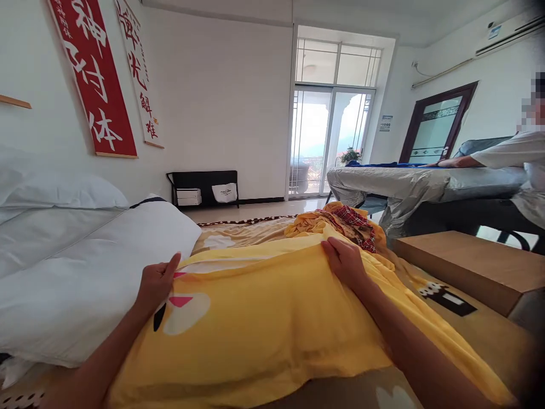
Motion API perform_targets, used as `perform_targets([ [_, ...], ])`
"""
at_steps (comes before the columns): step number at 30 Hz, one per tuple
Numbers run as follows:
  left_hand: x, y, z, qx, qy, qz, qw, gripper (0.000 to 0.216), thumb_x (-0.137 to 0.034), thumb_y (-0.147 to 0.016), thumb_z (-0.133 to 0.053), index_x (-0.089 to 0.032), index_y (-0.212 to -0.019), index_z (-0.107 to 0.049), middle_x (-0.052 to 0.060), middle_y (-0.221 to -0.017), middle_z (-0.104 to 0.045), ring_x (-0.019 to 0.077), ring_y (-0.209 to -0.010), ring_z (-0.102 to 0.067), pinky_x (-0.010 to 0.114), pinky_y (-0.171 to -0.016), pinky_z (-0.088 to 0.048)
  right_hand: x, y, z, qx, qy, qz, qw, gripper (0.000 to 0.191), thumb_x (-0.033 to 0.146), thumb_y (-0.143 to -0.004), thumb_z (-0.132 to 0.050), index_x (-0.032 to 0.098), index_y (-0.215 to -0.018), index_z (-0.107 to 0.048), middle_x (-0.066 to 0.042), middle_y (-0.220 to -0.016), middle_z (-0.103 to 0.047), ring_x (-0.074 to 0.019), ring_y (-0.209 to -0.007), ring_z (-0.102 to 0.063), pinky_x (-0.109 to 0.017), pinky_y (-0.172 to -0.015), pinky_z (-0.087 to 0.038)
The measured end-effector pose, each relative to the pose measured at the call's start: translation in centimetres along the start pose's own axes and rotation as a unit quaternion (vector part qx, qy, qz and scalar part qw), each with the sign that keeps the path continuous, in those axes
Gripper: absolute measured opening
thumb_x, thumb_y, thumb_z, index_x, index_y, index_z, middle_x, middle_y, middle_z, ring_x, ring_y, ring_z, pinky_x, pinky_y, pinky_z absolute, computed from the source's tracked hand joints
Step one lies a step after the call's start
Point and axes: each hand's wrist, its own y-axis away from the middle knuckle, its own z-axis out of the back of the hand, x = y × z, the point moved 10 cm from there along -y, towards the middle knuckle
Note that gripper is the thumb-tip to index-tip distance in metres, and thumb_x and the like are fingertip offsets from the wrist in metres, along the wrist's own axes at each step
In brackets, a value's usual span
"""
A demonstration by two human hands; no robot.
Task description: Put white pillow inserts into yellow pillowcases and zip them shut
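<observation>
A yellow pillowcase (pixel 272 307) with a white, pink and black cartoon print is stretched between my two hands, its near part hanging down in front of me. My left hand (pixel 156 284) grips its upper left edge, thumb pointing up. At the upper right edge, my right hand (pixel 344 260) pinches the fabric with fingers curled over it. White pillows (pixel 97 267) lie on the left, close to my left hand. Beyond my right hand is a crumpled heap of yellow and red plaid cloth (pixel 360 226). More yellow fabric spreads out under my right forearm.
A brown patterned blanket (pixel 460 335) covers the surface below. To the right sits a cardboard box (pixel 477 255). Behind it a person in a white sleeve (pixel 502 149) leans over a plastic-covered table (pixel 392 180) with blue cloth. A black rack (pixel 204 182) stands by the far wall.
</observation>
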Motion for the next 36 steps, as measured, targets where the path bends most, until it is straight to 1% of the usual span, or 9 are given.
perform_targets([
  [3, -0.8, -0.9, -0.3, 0.057, -0.073, -0.047, 0.995, 0.059, -0.065, -0.080, -0.035, -0.025, -0.038, -0.023, 0.000, -0.040, -0.034, 0.0154, -0.051, -0.038, 0.027, -0.054, -0.032, 0.5, 0.6, -0.2, 0.019, -0.016, 0.017, 1.000, 0.048, 0.050, -0.095, -0.018, 0.023, -0.062, -0.042, -0.007, -0.064, -0.061, -0.0190, -0.062, -0.055, -0.029, -0.060, -0.033],
  [6, 1.7, -0.3, -2.4, 0.144, -0.145, -0.017, 0.979, 0.058, -0.063, -0.081, -0.032, -0.026, -0.038, -0.019, -0.002, -0.041, -0.025, 0.0155, -0.047, -0.034, 0.027, -0.054, -0.029, 0.1, 2.0, -1.3, 0.014, -0.029, 0.007, 0.999, 0.049, 0.051, -0.096, -0.018, 0.023, -0.062, -0.041, -0.007, -0.064, -0.061, -0.0179, -0.060, -0.053, -0.029, -0.059, -0.033],
  [13, 4.4, 2.0, -6.0, 0.302, -0.257, -0.065, 0.916, 0.040, -0.041, -0.084, -0.034, -0.024, -0.049, -0.039, 0.003, -0.055, -0.056, 0.0207, -0.058, -0.052, 0.030, -0.063, -0.033, -0.7, 4.3, -7.4, 0.172, -0.041, -0.007, 0.984, 0.045, 0.047, -0.096, -0.024, 0.023, -0.064, -0.042, -0.005, -0.069, -0.063, -0.0192, -0.065, -0.056, -0.030, -0.061, -0.033],
  [17, 3.1, 0.2, -4.6, 0.279, -0.367, -0.091, 0.883, 0.012, -0.025, -0.078, -0.041, -0.023, -0.073, -0.052, 0.004, -0.066, -0.064, 0.0242, -0.069, -0.058, 0.032, -0.074, -0.037, -1.2, 2.4, -6.0, 0.189, 0.012, -0.046, 0.981, 0.033, 0.050, -0.091, -0.039, 0.023, -0.075, -0.051, -0.005, -0.074, -0.066, -0.0212, -0.069, -0.059, -0.029, -0.059, -0.031],
  [20, 3.1, -1.2, -4.7, 0.285, -0.404, -0.063, 0.867, 0.025, -0.017, -0.071, -0.048, -0.019, -0.094, -0.056, 0.007, -0.074, -0.069, 0.0264, -0.079, -0.063, 0.034, -0.079, -0.039, -1.0, 1.4, -4.9, 0.211, 0.034, -0.057, 0.975, 0.030, 0.054, -0.082, -0.054, 0.024, -0.081, -0.056, -0.005, -0.080, -0.068, -0.0235, -0.075, -0.061, -0.028, -0.060, -0.032],
  [25, 3.9, -2.6, -6.6, 0.261, -0.424, -0.028, 0.866, 0.019, -0.010, -0.069, -0.047, -0.015, -0.078, -0.062, 0.018, -0.089, -0.070, 0.0310, -0.085, -0.066, 0.037, -0.078, -0.040, 0.5, 2.1, -5.1, 0.269, 0.042, -0.014, 0.962, 0.041, 0.064, -0.073, -0.063, 0.024, -0.082, -0.059, -0.007, -0.084, -0.069, -0.0262, -0.079, -0.062, -0.028, -0.060, -0.031],
  [29, 3.5, -3.8, -5.9, 0.230, -0.403, -0.020, 0.886, 0.020, -0.013, -0.076, -0.042, -0.016, -0.073, -0.062, 0.015, -0.084, -0.069, 0.0262, -0.076, -0.063, 0.032, -0.067, -0.037, 1.2, 2.8, -5.0, 0.301, 0.068, 0.028, 0.951, 0.040, 0.061, -0.083, -0.053, 0.023, -0.072, -0.059, -0.007, -0.080, -0.069, -0.0252, -0.078, -0.063, -0.027, -0.059, -0.030],
  [33, 0.8, -4.8, -2.2, 0.251, -0.351, -0.018, 0.902, 0.032, -0.029, -0.085, -0.043, -0.019, -0.057, -0.056, 0.002, -0.060, -0.057, 0.0149, -0.059, -0.051, 0.024, -0.055, -0.030, 1.4, 1.5, -0.9, 0.208, 0.076, 0.046, 0.974, 0.048, 0.064, -0.086, -0.047, 0.022, -0.066, -0.057, -0.006, -0.073, -0.067, -0.0215, -0.071, -0.060, -0.026, -0.058, -0.030],
  [36, -3.1, -5.4, 2.3, 0.150, -0.333, -0.062, 0.929, 0.041, -0.040, -0.091, -0.036, -0.019, -0.063, -0.057, 0.001, -0.058, -0.053, 0.0142, -0.060, -0.045, 0.024, -0.058, -0.030, 1.6, 0.9, 2.3, 0.095, 0.066, 0.046, 0.992, 0.057, 0.069, -0.088, -0.039, 0.022, -0.059, -0.053, -0.004, -0.060, -0.061, -0.0179, -0.060, -0.055, -0.027, -0.056, -0.029],
])
